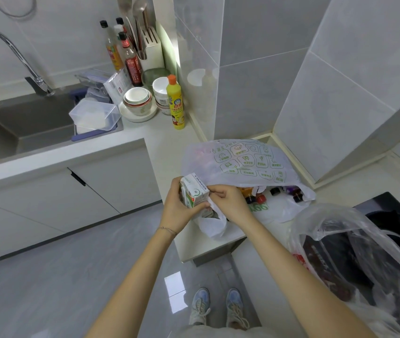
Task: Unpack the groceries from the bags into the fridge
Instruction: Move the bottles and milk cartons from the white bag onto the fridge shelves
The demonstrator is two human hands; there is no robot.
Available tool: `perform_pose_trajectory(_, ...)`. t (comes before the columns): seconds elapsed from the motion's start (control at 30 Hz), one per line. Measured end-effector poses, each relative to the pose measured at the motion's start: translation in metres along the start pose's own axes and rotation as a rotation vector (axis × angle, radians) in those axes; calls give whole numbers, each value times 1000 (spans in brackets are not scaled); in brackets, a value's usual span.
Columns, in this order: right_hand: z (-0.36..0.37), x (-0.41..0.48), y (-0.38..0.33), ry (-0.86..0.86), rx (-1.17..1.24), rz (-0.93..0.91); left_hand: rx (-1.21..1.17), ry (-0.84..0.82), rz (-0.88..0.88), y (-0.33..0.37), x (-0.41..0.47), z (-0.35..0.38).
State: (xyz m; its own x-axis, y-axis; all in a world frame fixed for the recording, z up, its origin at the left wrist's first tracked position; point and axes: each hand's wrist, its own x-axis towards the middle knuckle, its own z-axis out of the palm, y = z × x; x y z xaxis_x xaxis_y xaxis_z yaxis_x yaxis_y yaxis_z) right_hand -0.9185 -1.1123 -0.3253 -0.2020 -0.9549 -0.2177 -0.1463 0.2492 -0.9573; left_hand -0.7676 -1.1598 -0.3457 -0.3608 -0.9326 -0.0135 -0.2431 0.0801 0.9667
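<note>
Small white-and-green drink carton (194, 193) at the mouth of the white printed plastic bag (242, 164), clamped in the left hand (178, 211). Right hand (225, 198) pinches bag film. Carton looks stiff, light; hold its flat sides. Pale countertop (164, 142), grey-tiled kitchen corner.

Bag (242, 162) contents mostly hidden.
</note>
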Motion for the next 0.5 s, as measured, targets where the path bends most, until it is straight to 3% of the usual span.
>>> perform_pose_trajectory(0.13, -6, 0, 5, -19, -10, -22, 20, 5, 7, -1, 8, 4)
perform_pose_trajectory(0.23, -19, -2, 22, 243, -156, 35, 48, -3, 17, 1, 13, 10)
perform_pose_trajectory(0.33, -43, -8, 48, 428, -447, 45, 93, 5, 31, 3, 18, 18)
perform_pose_trajectory(0.4, -56, -9, 66, 457, -600, 112, 163, 7, 66, 6, 22, 24)
perform_pose_trajectory(0.5, -67, -8, 83, 424, -610, 234, 242, -12, 116, 7, 31, 34)
